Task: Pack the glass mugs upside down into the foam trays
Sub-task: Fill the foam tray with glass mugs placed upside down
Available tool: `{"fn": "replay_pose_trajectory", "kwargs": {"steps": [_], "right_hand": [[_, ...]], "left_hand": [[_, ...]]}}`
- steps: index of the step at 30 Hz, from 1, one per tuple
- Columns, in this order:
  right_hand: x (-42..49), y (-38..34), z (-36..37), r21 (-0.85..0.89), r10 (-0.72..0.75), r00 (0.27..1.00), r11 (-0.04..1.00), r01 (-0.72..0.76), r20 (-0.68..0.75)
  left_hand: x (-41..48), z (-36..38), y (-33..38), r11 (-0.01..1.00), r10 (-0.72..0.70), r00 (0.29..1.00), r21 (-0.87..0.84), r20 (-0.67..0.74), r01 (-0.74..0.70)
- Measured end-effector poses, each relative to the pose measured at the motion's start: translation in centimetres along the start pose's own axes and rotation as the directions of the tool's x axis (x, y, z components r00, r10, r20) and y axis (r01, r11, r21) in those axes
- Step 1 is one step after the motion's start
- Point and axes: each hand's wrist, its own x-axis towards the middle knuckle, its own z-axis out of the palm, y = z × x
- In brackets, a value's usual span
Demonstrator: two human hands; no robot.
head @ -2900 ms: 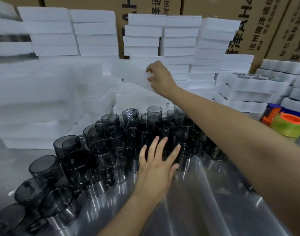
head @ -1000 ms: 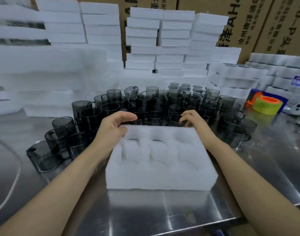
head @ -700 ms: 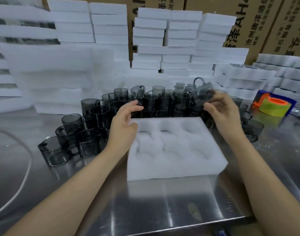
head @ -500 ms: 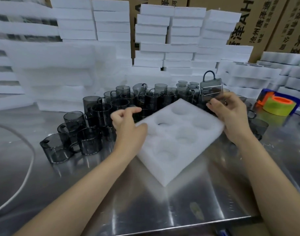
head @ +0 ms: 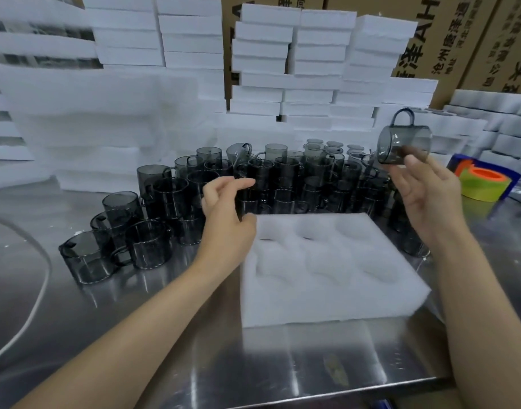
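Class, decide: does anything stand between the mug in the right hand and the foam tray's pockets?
Nothing visible does. The mug, held by the right hand, hangs beyond the far right corner of the foam tray, and its pockets lie empty. The left hand is at the far left corner.

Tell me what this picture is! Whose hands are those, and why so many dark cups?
Those are a person's two bare hands, not a machine. The camera sits on the person's head, looking down, so you see what they see. The right hand holds one smoky glass mug in the air, tipped sideways with its handle up. The left hand holds nothing; its fingers curl loosely near a white foam tray with empty hollows. Behind it, many more mugs stand on the shiny metal table. Stacks of foam rise at the back.
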Motion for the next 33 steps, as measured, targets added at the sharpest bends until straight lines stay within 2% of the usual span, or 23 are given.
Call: {"fn": "replay_pose_trajectory", "kwargs": {"steps": [1,3,5,7,10,12,16,21,25,29,33], "right_hand": [[-0.1,0.1,0.0,-0.007,0.018,1.000,1.000,-0.018,-0.007],[-0.2,0.1,0.0,-0.032,0.056,0.998,0.998,-0.057,-0.029],[-0.4,0.0,0.1,-0.041,0.075,0.996,0.996,-0.078,-0.052],[-0.5,-0.2,0.4,-0.048,0.077,0.996,0.996,-0.079,-0.050],[-0.9,-1.3,1.9,-0.132,0.073,0.997,0.988,-0.075,-0.019],[-0.9,-2.2,3.5,-0.212,0.080,0.997,0.974,-0.079,-0.004],[0.6,-2.6,8.6,-0.250,0.081,0.979,0.968,-0.032,0.187],[0.0,3.2,13.1,-0.370,0.178,0.938,0.927,-0.059,0.296],[-1.2,6.3,12.8,-0.538,0.209,0.868,0.840,0.077,0.451],[-1.3,5.6,12.5,-0.534,0.185,0.841,0.834,0.140,0.509],[-1.3,5.4,12.4,-0.561,0.179,0.802,0.798,0.220,0.569]], "left_hand": [[-0.1,0.0,0.0,0.998,-0.061,0.998,0.013,0.013,0.061],[-0.5,0.3,-0.1,0.976,-0.215,0.968,0.008,0.132,0.216],[-1.0,0.8,-0.2,0.967,-0.256,0.939,0.051,0.228,0.251],[-1.1,1.0,-0.2,0.972,-0.234,0.954,0.025,0.186,0.234],[-0.4,1.2,-0.4,0.959,-0.254,0.963,-0.105,0.087,0.262],[0.2,1.2,-0.8,0.954,-0.248,0.968,-0.164,0.041,0.252],[1.0,1.5,-1.7,0.953,-0.221,0.975,-0.214,-0.011,0.214],[1.2,1.5,-2.3,0.964,-0.172,0.985,-0.205,-0.004,0.167],[1.2,1.3,-2.6,0.957,-0.170,0.985,-0.240,-0.016,0.161],[1.1,1.0,-2.2,0.988,-0.044,0.999,-0.148,0.007,0.045],[1.0,0.6,-2.1,0.998,0.021,0.994,-0.068,0.106,-0.014]]}}
